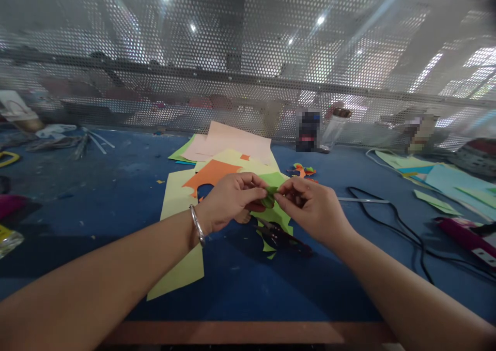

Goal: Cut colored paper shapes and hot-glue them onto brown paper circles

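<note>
Between both hands is a small green paper piece (pixel 268 200), pinched by fingertips from either side above the blue table (pixel 248 294). My left hand (pixel 236 198), with a silver bangle at the wrist, grips its left edge. From the right, my right hand (pixel 308 203) closes thumb and finger on its other edge. Dark scissors (pixel 284 237) lie just below the hands, over scraps of green paper (pixel 269 245). Orange paper (pixel 215 174) with a cut-out curve rests on pale yellow sheets (pixel 176 191) beside the left hand.
Pale pink sheets (pixel 236 141) are stacked behind the hands, with orange scraps (pixel 304 170) to their right. A black cable (pixel 403 222) and a magenta tool (pixel 465 237) lie at right, near blue and green sheets (pixel 461 183). A perforated metal screen (pixel 248 46) stands behind the table.
</note>
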{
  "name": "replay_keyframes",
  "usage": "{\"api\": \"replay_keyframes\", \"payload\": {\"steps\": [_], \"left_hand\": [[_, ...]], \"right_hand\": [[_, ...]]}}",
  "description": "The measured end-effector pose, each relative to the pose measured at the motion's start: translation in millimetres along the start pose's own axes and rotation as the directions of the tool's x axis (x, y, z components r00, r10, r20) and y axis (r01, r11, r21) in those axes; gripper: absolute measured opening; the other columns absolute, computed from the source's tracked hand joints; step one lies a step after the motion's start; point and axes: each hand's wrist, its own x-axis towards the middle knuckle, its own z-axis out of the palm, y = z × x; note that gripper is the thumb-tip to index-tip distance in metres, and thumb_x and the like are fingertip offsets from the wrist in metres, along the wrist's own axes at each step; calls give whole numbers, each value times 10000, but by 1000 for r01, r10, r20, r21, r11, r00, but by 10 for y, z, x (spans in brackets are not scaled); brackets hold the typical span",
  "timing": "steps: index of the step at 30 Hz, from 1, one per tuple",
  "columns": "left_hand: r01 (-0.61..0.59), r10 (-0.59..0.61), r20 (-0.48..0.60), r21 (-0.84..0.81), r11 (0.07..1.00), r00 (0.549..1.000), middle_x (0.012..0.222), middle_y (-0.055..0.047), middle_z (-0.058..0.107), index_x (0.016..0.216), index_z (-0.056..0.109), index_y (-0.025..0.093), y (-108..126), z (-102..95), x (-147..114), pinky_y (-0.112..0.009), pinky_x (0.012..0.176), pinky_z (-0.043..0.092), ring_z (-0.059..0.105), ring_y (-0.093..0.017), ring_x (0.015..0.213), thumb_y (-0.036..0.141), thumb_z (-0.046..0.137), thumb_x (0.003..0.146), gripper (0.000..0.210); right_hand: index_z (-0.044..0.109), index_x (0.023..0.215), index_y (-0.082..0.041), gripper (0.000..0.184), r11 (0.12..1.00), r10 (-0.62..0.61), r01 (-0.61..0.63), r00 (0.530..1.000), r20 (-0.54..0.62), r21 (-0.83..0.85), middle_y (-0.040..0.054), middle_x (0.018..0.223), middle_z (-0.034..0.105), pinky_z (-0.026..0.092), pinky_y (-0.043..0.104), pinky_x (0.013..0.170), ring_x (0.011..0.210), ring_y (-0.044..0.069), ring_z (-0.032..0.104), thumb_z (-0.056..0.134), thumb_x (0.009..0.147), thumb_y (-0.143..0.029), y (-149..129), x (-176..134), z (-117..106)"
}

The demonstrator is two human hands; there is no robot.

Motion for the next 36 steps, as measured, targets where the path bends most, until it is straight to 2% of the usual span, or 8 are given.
{"api": "replay_keyframes", "payload": {"steps": [6,12,18,26,29,33,36], "left_hand": [[55,-53,20,-77,996,998,747,4,678,823,692,117,-19,-52,24,-251,730,554,645,-85,668,122,737,815,46],[103,-99,37,-108,989,994,777,-9,704,825,723,118,-32,-65,32,-288,795,560,670,-101,708,132,748,809,33],[121,-118,40,-98,988,992,758,-13,714,806,731,121,-21,-66,34,-270,774,569,685,-100,688,111,729,814,13],[70,-70,-7,-45,997,998,719,-9,709,809,719,126,-3,-14,0,-242,707,568,680,-89,631,93,693,836,50],[48,-48,-31,-2,999,998,756,-17,720,885,720,141,-5,10,-18,-238,689,566,687,-93,640,124,698,847,47],[6,-5,-24,39,999,1000,788,-32,729,1058,668,176,-31,22,-40,-239,630,549,719,-138,693,191,750,818,253],[-86,89,-17,128,988,996,778,-27,720,1091,611,186,-55,34,-49,-237,601,540,734,-162,712,213,750,808,316]], "right_hand": [[675,866,-189,77,1000,-5,5,1000,9,21,-11,676,573,403,251,538,580,124,502,640,881,-256,26,13,-7],[674,837,-182,100,1000,-11,11,1000,17,11,-16,671,567,376,243,521,561,112,474,649,880,-269,50,7,-4],[640,826,-185,97,999,0,-2,999,37,48,-23,666,551,373,247,522,564,112,468,638,879,-266,46,-6,-8],[604,788,-185,115,998,-10,6,999,49,69,-28,665,532,355,240,505,552,100,436,632,875,-255,18,-2,5],[603,779,-187,111,997,-13,11,1000,27,77,-32,662,531,364,240,512,555,101,449,633,868,-246,24,1,9],[618,799,-189,72,997,-21,22,1000,-11,73,-37,657,531,386,241,532,566,104,471,645,856,-225,38,-2,6],[614,793,-191,72,998,-40,42,999,-34,52,-40,646,517,386,238,531,563,102,465,650,851,-213,42,-5,3]]}}
